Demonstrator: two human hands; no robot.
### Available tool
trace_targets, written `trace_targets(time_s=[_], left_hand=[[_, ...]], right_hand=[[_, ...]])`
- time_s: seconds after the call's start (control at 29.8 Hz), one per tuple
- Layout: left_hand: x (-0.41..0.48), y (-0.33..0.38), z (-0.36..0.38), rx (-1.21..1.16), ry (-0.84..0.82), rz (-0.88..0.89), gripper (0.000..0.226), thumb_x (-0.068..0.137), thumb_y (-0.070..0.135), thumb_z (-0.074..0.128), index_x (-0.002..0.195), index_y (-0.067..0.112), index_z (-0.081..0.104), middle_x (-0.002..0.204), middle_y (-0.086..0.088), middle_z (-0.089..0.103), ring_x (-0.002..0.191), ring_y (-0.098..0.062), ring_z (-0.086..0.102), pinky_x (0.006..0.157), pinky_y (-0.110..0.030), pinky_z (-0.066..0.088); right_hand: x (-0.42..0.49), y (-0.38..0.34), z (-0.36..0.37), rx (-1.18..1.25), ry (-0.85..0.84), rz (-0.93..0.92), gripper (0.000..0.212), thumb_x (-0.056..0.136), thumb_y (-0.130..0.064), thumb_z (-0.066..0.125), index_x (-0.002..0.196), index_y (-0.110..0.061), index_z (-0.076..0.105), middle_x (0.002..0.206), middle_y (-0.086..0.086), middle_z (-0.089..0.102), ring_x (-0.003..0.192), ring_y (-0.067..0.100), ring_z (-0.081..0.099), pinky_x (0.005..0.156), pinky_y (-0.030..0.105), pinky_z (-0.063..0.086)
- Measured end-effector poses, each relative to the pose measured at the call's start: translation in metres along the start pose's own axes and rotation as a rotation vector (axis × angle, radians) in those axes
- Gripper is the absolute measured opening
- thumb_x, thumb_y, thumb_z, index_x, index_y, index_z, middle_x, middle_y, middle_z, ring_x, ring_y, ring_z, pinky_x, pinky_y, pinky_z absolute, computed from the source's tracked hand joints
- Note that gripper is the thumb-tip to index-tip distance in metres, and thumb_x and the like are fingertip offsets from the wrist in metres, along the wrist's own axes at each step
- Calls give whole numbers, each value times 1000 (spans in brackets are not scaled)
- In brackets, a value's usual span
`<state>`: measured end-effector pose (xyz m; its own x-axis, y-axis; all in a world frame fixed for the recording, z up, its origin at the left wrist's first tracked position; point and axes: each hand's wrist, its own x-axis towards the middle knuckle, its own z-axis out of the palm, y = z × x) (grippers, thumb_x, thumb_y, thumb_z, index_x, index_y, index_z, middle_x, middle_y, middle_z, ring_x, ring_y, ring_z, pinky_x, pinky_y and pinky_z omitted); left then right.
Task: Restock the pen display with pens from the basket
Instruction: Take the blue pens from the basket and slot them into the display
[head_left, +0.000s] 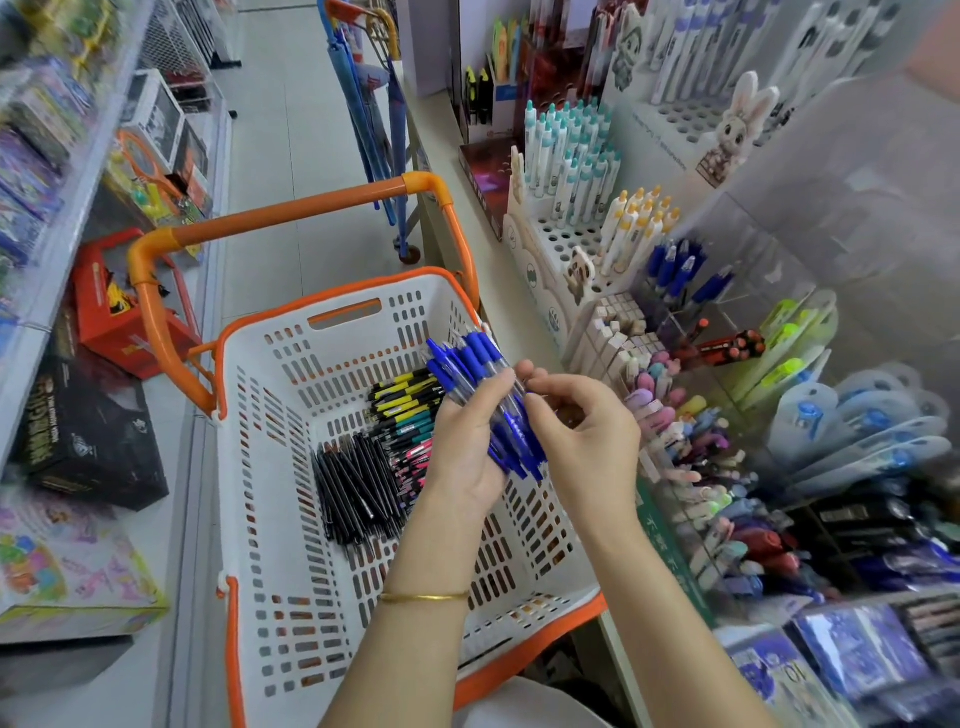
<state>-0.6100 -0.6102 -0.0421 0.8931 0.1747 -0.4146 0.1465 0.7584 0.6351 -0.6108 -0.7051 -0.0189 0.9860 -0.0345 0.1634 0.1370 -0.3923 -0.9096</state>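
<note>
While the left hand (467, 447) grips a fat bundle of blue pens (483, 369) over the basket (270, 467), the right hand (587, 441) curls its fingertips onto the bundle, prob. pinching one pen loose. Best approach, I'd judge: keep the left grip firm mid-barrel, tips all facing one way, and pull a few at a time so none drop.

Barrels look like clear, smooth plastic w/ blue grips & clips, so slippery as a bunch. Below, the basket is white slotted plastic w/ an orange rim. Black pens (353, 483) and yellow-black pens (405, 395) lie on its floor.

Farther right, the pen display (769, 291) has clear acrylic bins. One holds upright blue pens (680, 270), likely the target slot.
</note>
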Motion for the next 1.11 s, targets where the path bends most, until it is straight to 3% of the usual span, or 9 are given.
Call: trace_targets(time_s=[0.17,0.27,0.37,0.44,0.64,0.81,0.87,1.01,1.11], left_hand=[[-1,-3,0,154,52,45,14,88,6,65,101,3,64,89,-14,68,84,-26,69,72,-38,56],[-4,-7,5,264,18,90,10,89,0,62,98,3,66,86,-12,71,79,-23,70,65,-32,56],[-7,-8,14,211,-47,63,16,98,0,43,96,9,57,82,-6,64,81,-17,65,71,-28,53],[-8,-8,16,217,-66,54,20,102,3,35,104,8,54,85,-4,64,83,-13,66,72,-25,54],[-13,-9,10,518,-116,139,19,83,-7,65,91,10,64,74,-2,70,73,-18,69,66,-28,55],[-12,-14,4,442,-128,8,18,85,-7,62,95,7,57,70,-7,65,67,-21,64,66,-28,55],[-11,-14,3,364,-114,-33,16,87,-7,60,89,8,57,66,-9,62,64,-23,60,64,-31,55],[-6,-11,9,178,-24,-54,9,91,-3,58,92,6,59,67,-8,67,62,-20,66,64,-33,58],[-3,-8,12,40,32,-44,8,93,0,57,94,6,62,73,-8,71,67,-20,69,64,-32,58]], right_hand=[[7,-1,-3,-131,-28,-44,14,84,-12,62,83,-25,67,83,-10,60,81,-2,52,68,8,38],[18,-15,-1,-127,-54,-109,17,87,-15,60,99,-22,70,86,-8,55,81,-5,49,70,7,36],[32,-26,7,-292,-222,-198,26,88,-30,62,113,-24,68,89,-6,49,87,7,49,72,22,41],[39,-28,11,-382,-265,-226,22,86,-30,65,106,-22,69,90,-3,50,88,13,50,71,29,43],[57,-36,8,13,-113,-78,6,87,-17,66,91,-18,63,82,-11,59,75,1,56,70,18,48],[67,-47,-8,308,257,-28,15,90,-12,60,87,-25,53,83,-5,58,76,14,59,65,34,55],[67,-47,-17,397,339,-8,19,91,-11,58,85,-26,48,83,-1,56,76,20,61,56,28,53],[43,-30,-20,341,280,53,18,90,-5,59,89,-21,50,91,4,58,78,15,67,59,19,53],[19,-12,-13,214,160,90,14,89,-6,61,90,-20,59,87,-4,62,75,12,67,67,29,57]])
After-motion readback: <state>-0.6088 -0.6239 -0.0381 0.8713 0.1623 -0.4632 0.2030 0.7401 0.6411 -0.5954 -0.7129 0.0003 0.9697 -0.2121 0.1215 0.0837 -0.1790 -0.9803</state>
